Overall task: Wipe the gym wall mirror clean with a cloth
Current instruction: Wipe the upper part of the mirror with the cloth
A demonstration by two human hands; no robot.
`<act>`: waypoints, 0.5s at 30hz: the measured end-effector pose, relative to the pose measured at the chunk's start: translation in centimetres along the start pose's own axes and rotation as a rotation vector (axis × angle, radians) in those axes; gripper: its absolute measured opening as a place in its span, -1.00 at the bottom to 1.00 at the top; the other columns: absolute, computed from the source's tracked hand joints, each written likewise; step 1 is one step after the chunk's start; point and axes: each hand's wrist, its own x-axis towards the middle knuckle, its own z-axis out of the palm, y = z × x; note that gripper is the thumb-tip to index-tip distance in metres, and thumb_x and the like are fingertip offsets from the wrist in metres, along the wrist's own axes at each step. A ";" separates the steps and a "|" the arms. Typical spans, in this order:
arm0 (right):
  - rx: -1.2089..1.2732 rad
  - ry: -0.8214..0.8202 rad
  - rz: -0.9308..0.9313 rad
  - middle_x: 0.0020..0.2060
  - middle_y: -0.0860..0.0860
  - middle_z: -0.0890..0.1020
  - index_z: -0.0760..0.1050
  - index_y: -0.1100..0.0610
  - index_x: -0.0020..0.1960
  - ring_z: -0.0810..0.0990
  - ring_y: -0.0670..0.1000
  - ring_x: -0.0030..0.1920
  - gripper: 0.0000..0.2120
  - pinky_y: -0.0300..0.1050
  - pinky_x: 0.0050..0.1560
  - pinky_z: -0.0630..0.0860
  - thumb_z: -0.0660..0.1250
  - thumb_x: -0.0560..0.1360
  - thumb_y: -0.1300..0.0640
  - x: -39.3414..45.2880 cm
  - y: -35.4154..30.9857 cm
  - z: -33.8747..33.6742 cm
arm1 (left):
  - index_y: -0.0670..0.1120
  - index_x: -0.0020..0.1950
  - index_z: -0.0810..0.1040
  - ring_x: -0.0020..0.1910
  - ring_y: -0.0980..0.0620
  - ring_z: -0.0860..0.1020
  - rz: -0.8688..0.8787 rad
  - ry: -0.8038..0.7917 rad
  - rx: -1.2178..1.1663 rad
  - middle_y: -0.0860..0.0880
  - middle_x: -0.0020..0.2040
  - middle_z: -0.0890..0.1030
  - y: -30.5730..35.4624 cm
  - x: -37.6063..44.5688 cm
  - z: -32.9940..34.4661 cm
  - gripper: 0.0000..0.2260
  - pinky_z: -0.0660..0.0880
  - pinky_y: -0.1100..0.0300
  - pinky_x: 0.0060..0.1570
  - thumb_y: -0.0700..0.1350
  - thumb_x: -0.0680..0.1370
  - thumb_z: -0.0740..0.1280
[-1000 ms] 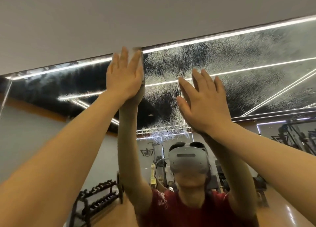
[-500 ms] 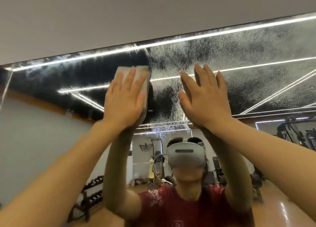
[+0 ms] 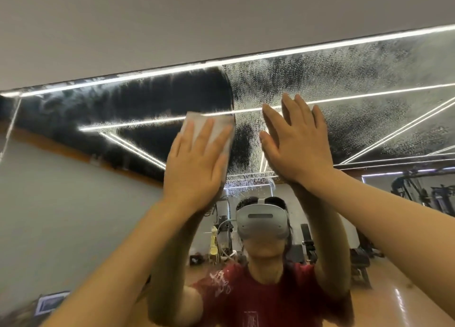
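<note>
The left hand is pressing a folded white cloth flat against the gym wall mirror, its fingers lying straight and spread over the fabric, so the grip is apart rather than curled round the cloth. The cloth is sitting near the centre of the view, slightly toward 11 o'clock, with its top edge showing above the fingertips. The right hand is lying just beside it at 3 o'clock of the cloth, palm toward the glass with fingers straight and close together, holding nothing; whether the palm is touching the glass cannot be told.

From the cloth toward 9 and 11 o'clock the glass is looking dark and mostly clear, with a curved boundary rising from the cloth toward 12 o'clock. Toward 2 and 3 o'clock the mirror is carrying a speckled film of droplets. The reflection is showing a person in a red T-shirt wearing a grey headset, and gym machines at 4 o'clock.
</note>
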 end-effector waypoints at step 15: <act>0.013 0.026 -0.011 0.58 0.13 0.16 0.19 -0.06 0.57 0.02 0.15 0.59 -0.42 0.20 0.52 -0.11 -0.01 0.59 -0.21 0.2 0.2 0.1 | 0.21 0.61 -0.09 0.59 -0.14 -0.23 -0.167 -0.048 -0.033 0.03 0.64 -0.15 -1.3 13.0 -1.9 -0.54 -0.22 -0.15 0.53 0.13 0.70 -0.12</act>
